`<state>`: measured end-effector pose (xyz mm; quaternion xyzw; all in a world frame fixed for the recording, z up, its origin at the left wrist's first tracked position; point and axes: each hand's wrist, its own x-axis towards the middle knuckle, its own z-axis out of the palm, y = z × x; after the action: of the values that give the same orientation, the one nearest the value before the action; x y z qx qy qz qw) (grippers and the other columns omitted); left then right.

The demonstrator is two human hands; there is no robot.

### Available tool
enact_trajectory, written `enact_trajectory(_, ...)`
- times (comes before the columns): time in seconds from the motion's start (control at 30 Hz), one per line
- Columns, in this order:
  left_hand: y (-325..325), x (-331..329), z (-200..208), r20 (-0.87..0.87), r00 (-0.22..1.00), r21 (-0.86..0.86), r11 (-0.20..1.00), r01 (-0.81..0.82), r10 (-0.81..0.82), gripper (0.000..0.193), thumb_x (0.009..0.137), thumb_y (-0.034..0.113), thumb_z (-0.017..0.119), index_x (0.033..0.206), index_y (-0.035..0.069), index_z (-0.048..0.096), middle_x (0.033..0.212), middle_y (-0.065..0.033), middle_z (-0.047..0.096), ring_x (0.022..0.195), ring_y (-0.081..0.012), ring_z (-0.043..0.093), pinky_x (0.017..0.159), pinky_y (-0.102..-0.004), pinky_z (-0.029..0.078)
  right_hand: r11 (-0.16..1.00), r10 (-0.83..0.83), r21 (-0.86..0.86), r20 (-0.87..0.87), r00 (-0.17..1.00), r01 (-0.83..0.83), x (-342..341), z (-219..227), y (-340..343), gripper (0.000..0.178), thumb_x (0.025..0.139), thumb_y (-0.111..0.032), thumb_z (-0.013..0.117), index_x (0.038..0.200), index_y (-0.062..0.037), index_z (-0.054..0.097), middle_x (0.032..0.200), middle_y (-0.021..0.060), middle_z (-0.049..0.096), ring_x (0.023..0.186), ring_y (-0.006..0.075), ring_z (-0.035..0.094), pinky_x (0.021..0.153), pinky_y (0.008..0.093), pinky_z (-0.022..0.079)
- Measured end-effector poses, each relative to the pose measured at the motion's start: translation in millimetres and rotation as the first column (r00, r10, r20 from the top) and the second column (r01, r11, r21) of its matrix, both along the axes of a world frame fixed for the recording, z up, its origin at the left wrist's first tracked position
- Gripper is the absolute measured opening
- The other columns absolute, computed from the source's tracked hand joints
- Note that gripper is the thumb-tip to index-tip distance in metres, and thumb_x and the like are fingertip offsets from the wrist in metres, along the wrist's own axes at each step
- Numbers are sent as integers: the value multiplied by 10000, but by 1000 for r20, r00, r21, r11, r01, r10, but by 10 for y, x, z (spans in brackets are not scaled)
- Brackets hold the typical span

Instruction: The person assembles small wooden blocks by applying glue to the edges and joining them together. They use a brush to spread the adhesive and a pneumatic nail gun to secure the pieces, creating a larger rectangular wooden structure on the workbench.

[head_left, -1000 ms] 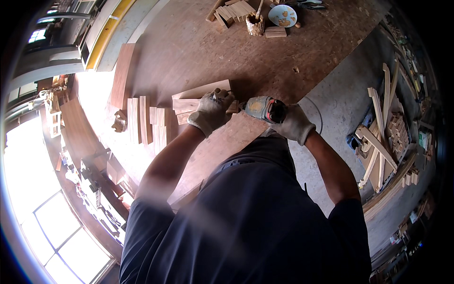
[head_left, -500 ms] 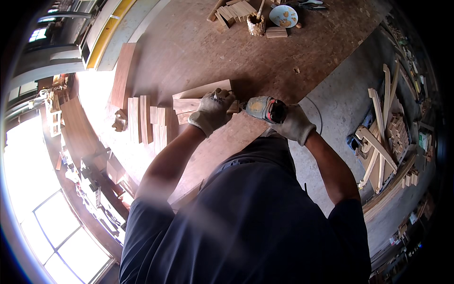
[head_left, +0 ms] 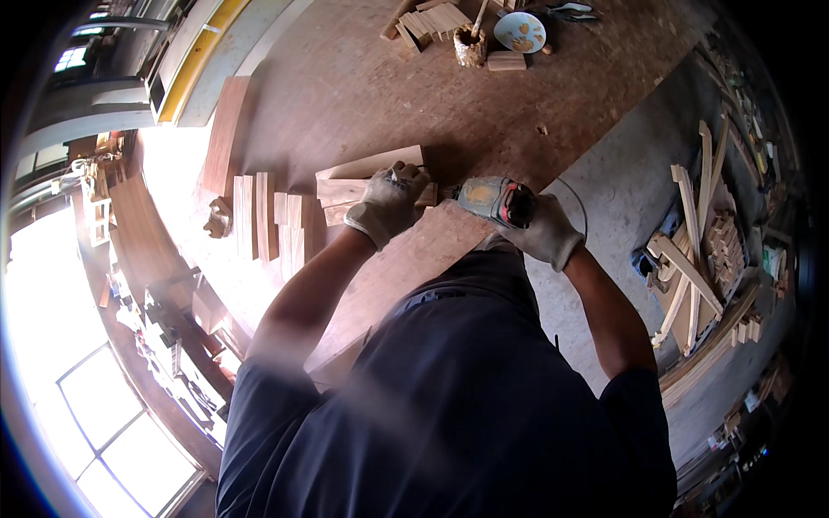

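Observation:
In a pale work glove, my right hand [head_left: 549,231] is wrapped round the grip of a power drill [head_left: 489,199]. Its front end points left, toward a short wooden block [head_left: 341,192] on the bench. My left hand [head_left: 393,197], also gloved, lies curled over the right part of that block and grips it; its fingertips are partly hidden. Directly behind the block lies a paler wooden piece [head_left: 367,161], set at a slight angle. Whether the drill's tip touches the wood is too small to tell.
Wooden strips [head_left: 266,216] and a long board [head_left: 229,129] lie left on the brown bench [head_left: 449,112]. At its far side are a crusted pot [head_left: 471,47] with a stick, a white dish [head_left: 520,33] and small blocks. Wood offcuts [head_left: 691,250] are piled at right; a cord [head_left: 580,194] hangs nearby.
My right hand and the drill have shifted slightly to the right, a little back from the block. My left hand has stayed on the wood.

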<state>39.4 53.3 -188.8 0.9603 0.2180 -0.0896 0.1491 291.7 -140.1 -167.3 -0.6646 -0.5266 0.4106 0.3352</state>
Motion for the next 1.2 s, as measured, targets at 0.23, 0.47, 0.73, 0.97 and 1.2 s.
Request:
enact_trajectory(0.23, 38, 25, -142, -30, 999, 24, 999, 30, -29, 331, 828, 203, 787, 1126, 77, 722, 1083, -147, 704, 1044, -336, 675, 875, -472, 552, 999, -16, -49, 67, 998, 19, 52, 201, -44, 311, 825, -221, 841, 1069, -46, 759, 972, 203, 787, 978, 369, 772, 823, 427, 622)
enact_trajectory(0.47, 44, -71, -182, 162, 987, 46, 999, 17, -24, 143, 877, 220, 732, 944, 94, 735, 957, -132, 723, 911, -355, 688, 771, -476, 535, 995, -59, -83, 26, 998, 61, 187, 263, 42, 313, 847, -179, 837, 1103, -21, 752, 989, 174, 807, 954, 298, 801, 839, 405, 621)
enact_trajectory(0.73, -210, -52, -44, 17, 998, 201, 978, -55, 53, 224, 980, 160, 575, 1122, 53, 711, 1075, -160, 729, 1054, -346, 682, 895, -469, 523, 999, -12, -45, 29, 1000, 14, 79, 783, 658, 281, 871, -159, 798, 1105, -8, 754, 984, 108, 808, 930, 188, 784, 832, 362, 609)
enact_trajectory(0.97, -429, 103, 153, -87, 990, 157, 983, -93, 108, 311, 951, 120, 596, 1200, -46, 679, 1160, -182, 700, 1138, -327, 644, 955, -440, 493, 982, 128, -157, 163, 978, -102, -174, 1163, 1250, 307, 876, -193, 794, 1106, 8, 762, 979, 117, 809, 894, 184, 769, 817, 375, 599)
enact_trajectory(1.2, -460, 81, 208, -116, 984, 95, 988, -121, 132, 384, 979, 177, 598, 1314, 14, 689, 1268, -117, 693, 1260, -325, 606, 1057, -454, 458, 934, 305, -250, 184, 935, -255, -347, 1134, 1725, 385, 868, -248, 809, 1150, 10, 759, 1031, 131, 799, 938, 211, 761, 854, 383, 597)
